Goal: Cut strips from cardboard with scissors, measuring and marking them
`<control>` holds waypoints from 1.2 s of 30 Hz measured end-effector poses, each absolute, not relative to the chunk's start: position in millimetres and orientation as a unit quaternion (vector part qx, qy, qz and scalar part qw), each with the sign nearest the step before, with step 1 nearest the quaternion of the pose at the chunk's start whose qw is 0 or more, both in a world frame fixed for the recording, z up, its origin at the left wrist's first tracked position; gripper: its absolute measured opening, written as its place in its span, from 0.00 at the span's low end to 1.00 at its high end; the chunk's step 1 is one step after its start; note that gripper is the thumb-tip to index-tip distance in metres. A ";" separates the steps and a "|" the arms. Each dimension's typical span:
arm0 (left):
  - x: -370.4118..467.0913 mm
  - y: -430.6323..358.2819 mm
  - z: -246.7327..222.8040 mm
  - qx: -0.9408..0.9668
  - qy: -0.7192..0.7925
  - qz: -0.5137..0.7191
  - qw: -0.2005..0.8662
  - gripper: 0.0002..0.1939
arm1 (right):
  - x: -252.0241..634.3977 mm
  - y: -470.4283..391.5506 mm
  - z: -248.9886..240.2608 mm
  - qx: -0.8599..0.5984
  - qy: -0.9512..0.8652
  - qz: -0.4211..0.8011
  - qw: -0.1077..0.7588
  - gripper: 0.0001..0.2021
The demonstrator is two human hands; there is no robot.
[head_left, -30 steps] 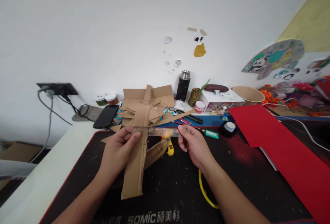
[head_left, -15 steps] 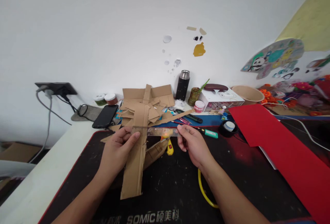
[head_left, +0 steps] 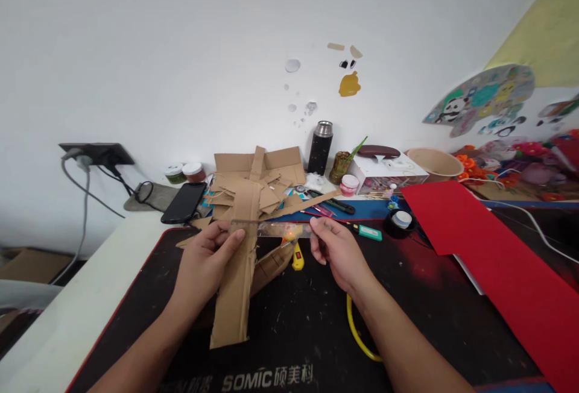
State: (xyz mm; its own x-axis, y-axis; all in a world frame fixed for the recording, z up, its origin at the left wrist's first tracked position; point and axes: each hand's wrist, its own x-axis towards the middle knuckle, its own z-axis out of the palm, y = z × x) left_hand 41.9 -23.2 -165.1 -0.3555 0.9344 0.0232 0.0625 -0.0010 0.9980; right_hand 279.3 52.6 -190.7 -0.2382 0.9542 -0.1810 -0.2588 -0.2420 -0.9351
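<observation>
A long cardboard strip (head_left: 233, 305) is pinched in my left hand (head_left: 208, 260), the thumb lying on its face. Across the strip lies a clear ruler (head_left: 275, 229), its left end at my left thumb. My right hand (head_left: 337, 251) grips the ruler's right end between thumb and fingers. Behind the ruler a yellow-handled tool (head_left: 297, 257) rests on the mat, with an orange glow near its top. A folded cardboard piece (head_left: 274, 266) lies just right of the strip, partly hidden by it.
A pile of cardboard scraps (head_left: 271, 185) sits at the back. Around it are a phone (head_left: 184, 203), a black flask (head_left: 321, 149), a dark green cutter (head_left: 337, 203) and a teal-handled blade (head_left: 368, 232). Red sheets (head_left: 493, 260) cover the right side of the black mat (head_left: 307, 333).
Both hands keep the same hold on the cardboard strip and the ruler. The whole view has shifted very slightly.
</observation>
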 end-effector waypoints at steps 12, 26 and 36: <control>23.0 -14.6 -166.6 0.307 0.628 0.643 0.313 0.27 | 283.4 55.1 -189.0 -0.394 -0.419 0.665 0.476 0.29; 5.4 -10.6 -167.7 0.268 0.629 0.694 0.226 0.21 | 283.3 38.5 -193.0 -0.330 -0.686 0.646 0.061 0.15; 21.0 -17.4 -164.3 0.328 0.642 0.643 0.258 0.28 | 284.8 37.4 -182.9 -0.354 -0.857 0.340 0.155 0.13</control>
State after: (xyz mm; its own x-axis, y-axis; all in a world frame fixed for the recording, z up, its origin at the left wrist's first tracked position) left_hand 21.0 -17.4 -164.3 -0.6515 0.7533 0.0894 0.0888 -0.0413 0.9952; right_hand 284.8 37.4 -182.9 -0.7020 0.7117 0.0249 0.5009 0.5184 -0.6931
